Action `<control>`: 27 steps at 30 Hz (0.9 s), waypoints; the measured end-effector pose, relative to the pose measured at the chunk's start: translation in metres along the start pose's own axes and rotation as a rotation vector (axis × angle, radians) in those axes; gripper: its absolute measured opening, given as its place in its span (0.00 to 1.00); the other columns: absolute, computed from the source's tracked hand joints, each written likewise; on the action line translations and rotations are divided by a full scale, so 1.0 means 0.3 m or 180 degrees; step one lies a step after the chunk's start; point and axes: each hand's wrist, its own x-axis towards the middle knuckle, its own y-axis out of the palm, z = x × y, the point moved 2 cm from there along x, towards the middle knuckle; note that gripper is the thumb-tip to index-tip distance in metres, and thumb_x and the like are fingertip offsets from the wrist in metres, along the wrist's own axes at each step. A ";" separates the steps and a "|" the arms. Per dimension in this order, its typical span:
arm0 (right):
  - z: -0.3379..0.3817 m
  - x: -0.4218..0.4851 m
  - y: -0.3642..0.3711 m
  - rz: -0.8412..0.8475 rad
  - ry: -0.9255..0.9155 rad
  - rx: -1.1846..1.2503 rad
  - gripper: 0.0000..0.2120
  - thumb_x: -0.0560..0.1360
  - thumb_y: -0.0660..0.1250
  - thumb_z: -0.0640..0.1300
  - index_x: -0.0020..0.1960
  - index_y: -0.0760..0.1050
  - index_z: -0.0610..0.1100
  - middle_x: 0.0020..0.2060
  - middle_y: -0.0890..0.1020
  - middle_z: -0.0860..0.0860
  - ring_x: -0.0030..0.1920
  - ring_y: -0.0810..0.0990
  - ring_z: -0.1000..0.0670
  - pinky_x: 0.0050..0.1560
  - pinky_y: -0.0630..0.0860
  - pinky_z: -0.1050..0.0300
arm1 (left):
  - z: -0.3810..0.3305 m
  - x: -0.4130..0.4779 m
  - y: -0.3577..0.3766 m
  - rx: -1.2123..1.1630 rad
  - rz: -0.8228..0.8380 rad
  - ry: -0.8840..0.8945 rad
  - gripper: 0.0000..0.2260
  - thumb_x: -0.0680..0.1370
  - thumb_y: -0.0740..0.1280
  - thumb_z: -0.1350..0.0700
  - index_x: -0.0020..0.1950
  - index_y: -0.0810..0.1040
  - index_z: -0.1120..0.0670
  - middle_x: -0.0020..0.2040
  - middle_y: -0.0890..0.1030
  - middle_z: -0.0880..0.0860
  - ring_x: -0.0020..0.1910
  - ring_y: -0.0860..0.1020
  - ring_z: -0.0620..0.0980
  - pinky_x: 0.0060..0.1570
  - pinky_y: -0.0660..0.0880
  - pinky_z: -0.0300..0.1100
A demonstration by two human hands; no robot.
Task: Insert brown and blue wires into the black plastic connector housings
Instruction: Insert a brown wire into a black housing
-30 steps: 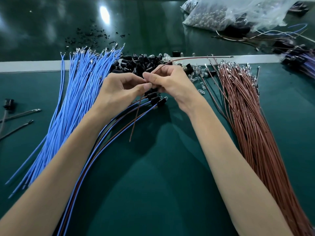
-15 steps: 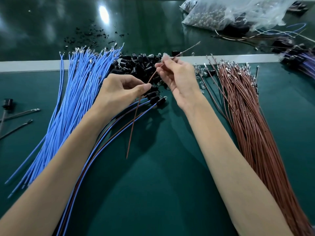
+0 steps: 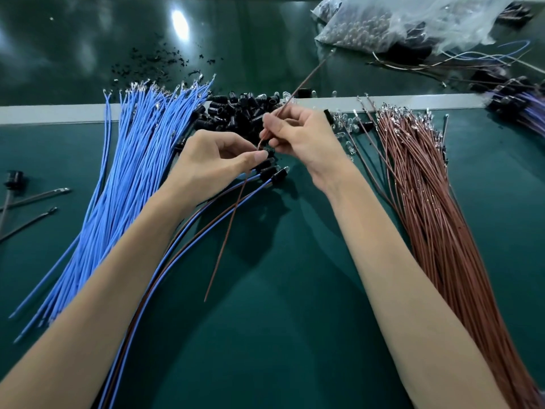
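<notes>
Hands work close together: left hand (image 3: 218, 163) pinches a black housing (image 3: 269, 151), right hand (image 3: 303, 137) pinches the brown wire (image 3: 306, 76), its fingers (image 3: 295, 113) curled tighter than before.

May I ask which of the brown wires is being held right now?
The single brown wire pinched by the right hand, its tip raised; all others lie on the mat, mostly in the brown bundle.

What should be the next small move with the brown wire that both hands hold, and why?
Probably the right hand should push the brown wire further down through the black connector housing that the left hand seems to pinch. The wire's metal terminal is far above the hands, while its tail hangs below the left hand, so the terminal is not yet seated.
</notes>
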 end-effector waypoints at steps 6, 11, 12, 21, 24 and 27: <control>0.006 -0.002 0.002 0.0060 0.0093 0.0115 0.05 0.77 0.67 0.43 0.45 0.77 0.43 0.34 0.84 0.52 0.31 0.79 0.57 0.37 0.76 0.65 | 0.008 0.003 -0.008 0.0050 -0.0030 -0.0046 0.06 0.72 0.74 0.49 0.42 0.84 0.50 0.37 0.84 0.50 0.37 0.78 0.42 0.43 0.74 0.37; 0.010 0.002 -0.003 -0.0081 -0.0221 0.0195 0.07 0.79 0.65 0.40 0.42 0.73 0.44 0.29 0.81 0.54 0.28 0.76 0.58 0.33 0.74 0.67 | 0.008 0.007 -0.016 0.0051 -0.0078 0.0016 0.04 0.72 0.73 0.49 0.40 0.83 0.48 0.38 0.84 0.52 0.37 0.78 0.43 0.43 0.74 0.39; 0.011 0.001 0.000 0.0002 -0.0270 0.0124 0.07 0.78 0.65 0.39 0.41 0.73 0.44 0.28 0.80 0.54 0.28 0.75 0.58 0.33 0.74 0.67 | 0.007 0.009 -0.020 0.0031 -0.0087 0.0029 0.04 0.73 0.73 0.49 0.40 0.83 0.48 0.38 0.84 0.53 0.37 0.77 0.44 0.42 0.74 0.40; 0.013 -0.003 -0.005 0.0237 -0.0479 -0.0088 0.06 0.76 0.68 0.38 0.41 0.77 0.43 0.30 0.83 0.52 0.30 0.78 0.57 0.37 0.76 0.65 | -0.005 0.003 -0.007 0.0207 0.0104 0.0061 0.05 0.72 0.74 0.51 0.43 0.83 0.52 0.41 0.84 0.56 0.39 0.77 0.46 0.48 0.76 0.48; 0.010 0.000 -0.006 0.0134 -0.0557 -0.0017 0.06 0.76 0.68 0.37 0.41 0.77 0.43 0.31 0.83 0.52 0.30 0.78 0.57 0.37 0.76 0.65 | -0.005 0.004 -0.011 0.0109 0.0108 0.0056 0.03 0.72 0.74 0.51 0.42 0.83 0.50 0.40 0.84 0.56 0.38 0.76 0.45 0.45 0.74 0.42; 0.006 0.001 0.001 0.0324 -0.0540 -0.0120 0.07 0.76 0.68 0.37 0.40 0.78 0.43 0.31 0.83 0.52 0.30 0.79 0.57 0.37 0.77 0.64 | -0.002 0.003 -0.011 0.0181 0.0124 0.0079 0.05 0.71 0.75 0.52 0.42 0.83 0.52 0.35 0.81 0.50 0.34 0.74 0.41 0.39 0.71 0.32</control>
